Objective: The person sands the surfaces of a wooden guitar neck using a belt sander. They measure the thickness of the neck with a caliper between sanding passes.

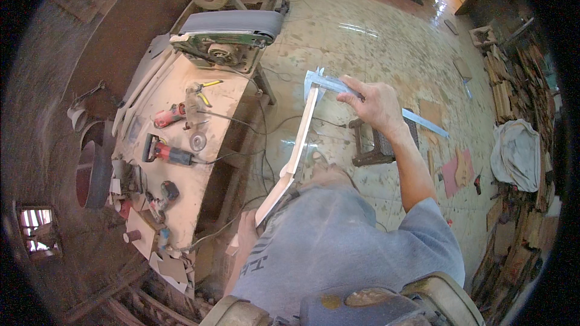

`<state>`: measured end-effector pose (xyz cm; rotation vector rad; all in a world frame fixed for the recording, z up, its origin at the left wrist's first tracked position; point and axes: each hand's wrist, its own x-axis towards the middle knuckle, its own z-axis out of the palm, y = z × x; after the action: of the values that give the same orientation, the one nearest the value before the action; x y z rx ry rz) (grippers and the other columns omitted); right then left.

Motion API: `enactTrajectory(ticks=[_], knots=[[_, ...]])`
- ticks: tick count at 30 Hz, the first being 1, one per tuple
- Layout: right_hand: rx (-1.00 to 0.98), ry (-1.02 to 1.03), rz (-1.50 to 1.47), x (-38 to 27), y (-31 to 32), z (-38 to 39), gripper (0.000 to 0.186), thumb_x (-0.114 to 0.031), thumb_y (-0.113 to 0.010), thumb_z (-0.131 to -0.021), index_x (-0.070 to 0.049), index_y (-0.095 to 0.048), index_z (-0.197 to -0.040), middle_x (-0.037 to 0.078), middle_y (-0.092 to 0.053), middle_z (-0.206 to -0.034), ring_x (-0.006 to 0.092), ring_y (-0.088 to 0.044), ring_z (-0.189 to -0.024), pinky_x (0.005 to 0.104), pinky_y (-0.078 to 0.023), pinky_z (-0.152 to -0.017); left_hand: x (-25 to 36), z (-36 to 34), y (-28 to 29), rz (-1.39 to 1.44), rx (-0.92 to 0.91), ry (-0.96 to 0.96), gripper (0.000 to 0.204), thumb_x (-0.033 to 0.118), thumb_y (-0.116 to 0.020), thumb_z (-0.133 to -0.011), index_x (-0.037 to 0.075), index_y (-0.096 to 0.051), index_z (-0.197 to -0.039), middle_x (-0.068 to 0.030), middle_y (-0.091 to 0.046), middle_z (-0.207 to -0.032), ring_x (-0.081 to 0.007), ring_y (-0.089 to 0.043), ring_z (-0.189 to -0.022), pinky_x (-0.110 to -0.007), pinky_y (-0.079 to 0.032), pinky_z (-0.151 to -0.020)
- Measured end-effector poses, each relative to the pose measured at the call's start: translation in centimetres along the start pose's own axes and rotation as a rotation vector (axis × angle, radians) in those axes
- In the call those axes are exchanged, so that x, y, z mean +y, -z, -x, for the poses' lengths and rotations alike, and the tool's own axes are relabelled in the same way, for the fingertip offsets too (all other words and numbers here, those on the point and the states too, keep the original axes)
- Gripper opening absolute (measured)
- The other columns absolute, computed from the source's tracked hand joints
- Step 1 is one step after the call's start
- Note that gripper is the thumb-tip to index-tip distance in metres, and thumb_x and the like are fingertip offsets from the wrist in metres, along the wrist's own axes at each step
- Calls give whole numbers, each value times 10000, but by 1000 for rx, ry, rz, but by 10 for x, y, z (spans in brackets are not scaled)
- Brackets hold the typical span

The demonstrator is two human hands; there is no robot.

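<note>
One pale wooden strip [300,139] is gripped near its lower end by the partly hidden left hand [246,228], from which it extends toward one o'clock. Its far end is met by the jaws of a vernier caliper [333,84], clasped by the right hand [379,104]. At three o'clock, a whitish sack [515,156] is seen, its contents hidden.

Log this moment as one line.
left hand: grips near end of wooden piece | right hand: holds caliper, jaws at far end | bench: red-and-black power tool on top
</note>
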<state>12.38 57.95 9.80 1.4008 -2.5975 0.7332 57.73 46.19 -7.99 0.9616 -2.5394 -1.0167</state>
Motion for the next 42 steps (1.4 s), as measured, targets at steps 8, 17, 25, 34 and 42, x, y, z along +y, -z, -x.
enactTrajectory(ticks=[8, 17, 25, 34, 42], knots=[[8, 50, -14, -19, 1, -3, 442, -439, -755, -873, -144, -723, -1201, 169, -715, -797, 340, -707, -713, 414, -526, -612, -5, 1, 0, -33, -118, 191, 512, -49, -631, -726, 41, -589, -1227, -232, -584, -1091, -450, -575, -1025, -502, -471, -866], [6, 117, -81, -17, -15, -24, 420, -505, -681, -913, -191, -706, -1190, 160, -730, -820, 362, -717, -762, 464, -552, -649, 2, 1, -6, -56, -6, 105, 517, -40, -665, -771, 49, -554, -1268, -235, -580, -1111, -464, -572, -1012, -508, -471, -854], [-174, -82, -246, -3, -115, -80, 418, -397, -717, -901, -73, -720, -1164, 205, -700, -794, 374, -694, -748, 445, -530, -667, -10, 15, -14, -42, 117, 281, 470, -33, -655, -821, 49, -551, -1272, -239, -571, -1116, -465, -571, -1035, -493, -477, -865], [-510, 118, -693, -45, -354, -143, 395, -187, -608, -934, -31, -619, -1296, 302, -667, -984, 481, -648, -943, 519, -513, -811, 37, -20, -8, -172, 419, 727, 384, 106, -658, -948, 27, -535, -1303, -259, -560, -1093, -471, -578, -1012, -523, -473, -843], [-656, 39, -653, -142, -490, -258, 310, -131, -525, -925, 23, -616, -1178, 353, -656, -1019, 529, -622, -981, 572, -496, -862, 89, -116, -25, -239, 545, 941, 375, 95, -655, -941, 59, -549, -1299, -229, -570, -1098, -472, -582, -971, -526, -475, -800]])
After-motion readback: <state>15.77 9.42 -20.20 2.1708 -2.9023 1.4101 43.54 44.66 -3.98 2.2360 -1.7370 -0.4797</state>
